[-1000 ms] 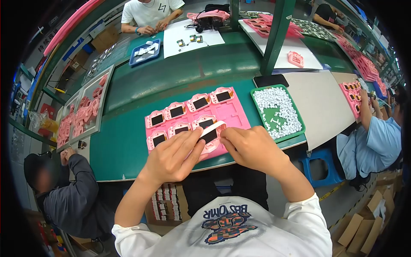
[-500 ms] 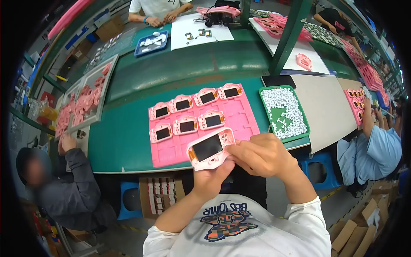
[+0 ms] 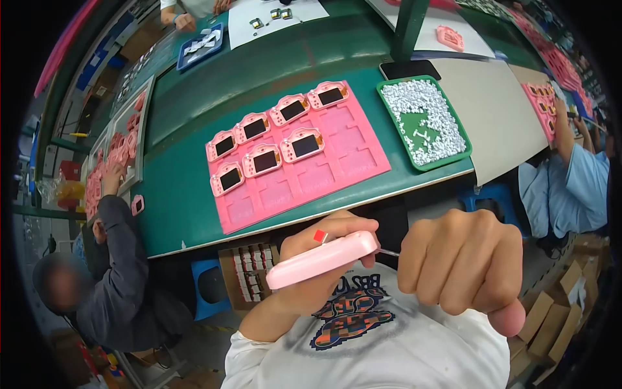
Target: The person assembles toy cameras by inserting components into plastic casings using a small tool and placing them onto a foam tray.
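My left hand (image 3: 310, 297) is wrapped round a pink handheld game console shell (image 3: 324, 260), now tilted so its edge and smooth back face me; its screen side is hidden. A small red and white piece (image 3: 320, 236) shows at its far edge by my fingers. Close to its right end, my right hand (image 3: 461, 262) is closed in a fist. A thin dark, rod-like tip sticks out of the fist toward the shell; what it belongs to is hidden. Beyond both hands lies a pink tray (image 3: 350, 146) holding several pink console shells with dark screens (image 3: 262, 160).
On the green table (image 3: 178, 188), a green tray (image 3: 468, 148) of small white parts and a black phone (image 3: 409, 70) sit at right. A blue tray (image 3: 183, 63) stands across. Co-workers sit left (image 3: 123, 292) and right (image 3: 564, 194). Below is a carton (image 3: 230, 272).
The console shell has come closer to my body and turned from screen-up to edge-on. My right hand has left its face and closed into a fist at the right. The view has shifted.
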{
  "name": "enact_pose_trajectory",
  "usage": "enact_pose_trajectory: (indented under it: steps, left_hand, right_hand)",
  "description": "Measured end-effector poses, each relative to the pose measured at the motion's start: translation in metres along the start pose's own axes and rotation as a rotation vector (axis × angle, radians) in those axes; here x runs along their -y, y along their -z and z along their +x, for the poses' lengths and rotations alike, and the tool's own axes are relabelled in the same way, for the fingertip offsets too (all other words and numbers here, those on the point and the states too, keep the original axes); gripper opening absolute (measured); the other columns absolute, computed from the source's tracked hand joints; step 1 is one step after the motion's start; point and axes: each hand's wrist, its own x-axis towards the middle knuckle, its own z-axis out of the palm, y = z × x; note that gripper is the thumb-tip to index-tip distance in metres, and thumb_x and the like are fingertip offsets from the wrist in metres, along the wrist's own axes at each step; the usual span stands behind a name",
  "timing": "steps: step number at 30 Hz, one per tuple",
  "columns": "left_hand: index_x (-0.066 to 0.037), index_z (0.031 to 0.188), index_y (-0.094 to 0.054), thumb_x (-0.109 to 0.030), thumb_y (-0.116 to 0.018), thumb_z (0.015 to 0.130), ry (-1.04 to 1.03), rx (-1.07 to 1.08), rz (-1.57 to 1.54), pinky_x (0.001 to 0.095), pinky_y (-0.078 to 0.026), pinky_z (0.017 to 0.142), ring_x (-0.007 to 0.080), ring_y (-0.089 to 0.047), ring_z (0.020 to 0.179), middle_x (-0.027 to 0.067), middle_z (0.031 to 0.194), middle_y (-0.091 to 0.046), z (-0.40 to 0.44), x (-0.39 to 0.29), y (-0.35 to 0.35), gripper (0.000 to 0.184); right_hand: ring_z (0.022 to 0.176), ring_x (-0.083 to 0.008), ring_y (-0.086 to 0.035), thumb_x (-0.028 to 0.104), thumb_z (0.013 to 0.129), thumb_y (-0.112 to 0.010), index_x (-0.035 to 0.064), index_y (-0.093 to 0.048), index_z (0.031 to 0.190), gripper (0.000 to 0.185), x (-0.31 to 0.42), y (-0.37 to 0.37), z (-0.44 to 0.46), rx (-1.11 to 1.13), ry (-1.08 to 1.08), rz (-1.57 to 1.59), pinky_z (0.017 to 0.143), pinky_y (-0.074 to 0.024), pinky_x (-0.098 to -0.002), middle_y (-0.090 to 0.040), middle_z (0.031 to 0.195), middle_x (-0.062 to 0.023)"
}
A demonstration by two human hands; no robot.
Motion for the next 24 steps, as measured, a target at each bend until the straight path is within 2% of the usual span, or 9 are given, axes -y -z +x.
enact_pose_trajectory:
  steps: [7, 11, 12, 16, 17, 21, 23, 24]
  left_hand:
    - [0.006, 0.131, -0.066, 0.004, -0.058, 0.100, 0.007, 0.067, -0.003, 0.0305, -0.052, 0.074, 0.0219, -0.062, 0.084, 0.0173, 0.108, -0.066, -0.001, 0.002, -0.005, 0.031]
    - [0.010, 0.121, -0.067, -0.001, -0.060, 0.093, 0.056, -0.014, 0.006, 0.0230, -0.053, 0.059, 0.0225, -0.062, 0.078, 0.0213, 0.099, -0.063, 0.000, 0.001, -0.018, 0.032]
    - [0.010, 0.121, -0.067, -0.001, -0.060, 0.093, 0.056, -0.014, 0.007, 0.0230, -0.053, 0.059, 0.0225, -0.062, 0.078, 0.0213, 0.099, -0.063, 0.000, 0.002, -0.018, 0.032]
    - [0.007, 0.132, -0.065, 0.004, -0.053, 0.101, 0.066, 0.061, -0.059, 0.0308, -0.052, 0.075, 0.0229, -0.063, 0.085, 0.0196, 0.110, -0.065, 0.000, 0.002, -0.016, 0.033]
    - [0.007, 0.132, -0.065, 0.004, -0.053, 0.101, 0.067, 0.064, -0.057, 0.0308, -0.052, 0.075, 0.0229, -0.063, 0.085, 0.0196, 0.110, -0.065, 0.000, 0.004, -0.015, 0.033]
    - [0.007, 0.130, -0.065, 0.006, -0.055, 0.100, 0.130, 0.056, -0.064, 0.0303, -0.052, 0.075, 0.0229, -0.064, 0.085, 0.0181, 0.110, -0.066, 0.002, 0.015, -0.004, 0.031]
    - [0.004, 0.125, -0.067, 0.008, -0.061, 0.093, 0.178, -0.055, 0.257, 0.0313, -0.053, 0.075, 0.0235, -0.065, 0.083, 0.0141, 0.107, -0.070, 0.011, 0.014, 0.000, 0.034]
    - [0.004, 0.125, -0.067, 0.008, -0.061, 0.093, 0.170, -0.056, 0.261, 0.0313, -0.053, 0.075, 0.0235, -0.065, 0.083, 0.0141, 0.107, -0.070, 0.015, 0.015, 0.012, 0.034]
  right_hand:
    - [0.040, -0.0127, -0.012, 0.015, 0.108, -0.055, 0.0179, -0.033, 0.062, 0.051, 0.002, -0.005, 0.003, 0.099, 0.064, -0.043, 0.040, -0.0146, -0.0296, -0.032, 0.051, -0.0020]
    - [0.041, -0.0130, -0.013, 0.015, 0.108, -0.055, 0.0189, -0.032, 0.062, 0.052, 0.008, -0.003, 0.004, 0.146, 0.095, -0.066, 0.040, -0.0151, -0.0298, -0.033, 0.052, -0.0032]
    - [0.041, -0.0131, -0.013, 0.015, 0.108, -0.054, 0.0191, -0.031, 0.062, 0.052, 0.009, -0.003, 0.005, 0.160, 0.096, -0.065, 0.040, -0.0152, -0.0299, -0.033, 0.053, -0.0035]
    - [0.041, -0.0132, -0.013, 0.015, 0.109, -0.054, 0.0190, -0.031, 0.062, 0.053, 0.014, 0.001, 0.019, 0.238, 0.017, -0.084, 0.040, -0.0156, -0.0300, -0.034, 0.053, -0.0040]
    - [0.042, -0.0132, -0.013, 0.015, 0.109, -0.054, 0.0190, -0.031, 0.062, 0.053, 0.015, 0.001, 0.018, 0.250, 0.002, -0.089, 0.040, -0.0157, -0.0301, -0.034, 0.053, -0.0041]
    - [0.041, -0.0149, -0.014, 0.018, 0.108, -0.058, 0.0170, -0.031, 0.061, 0.054, 0.016, 0.001, -0.016, 0.054, 0.006, -0.076, 0.040, -0.0171, -0.0309, -0.034, 0.054, -0.0042]
    - [0.041, -0.0184, -0.016, 0.020, 0.106, -0.063, 0.0154, -0.033, 0.060, 0.056, 0.024, 0.012, -0.022, 0.015, 0.008, -0.038, 0.040, -0.0194, -0.0321, -0.036, 0.055, -0.0047]
    - [0.041, -0.0201, -0.016, 0.022, 0.106, -0.066, 0.0147, -0.033, 0.059, 0.057, 0.029, 0.018, -0.024, 0.012, 0.009, -0.018, 0.040, -0.0205, -0.0326, -0.036, 0.055, -0.0050]
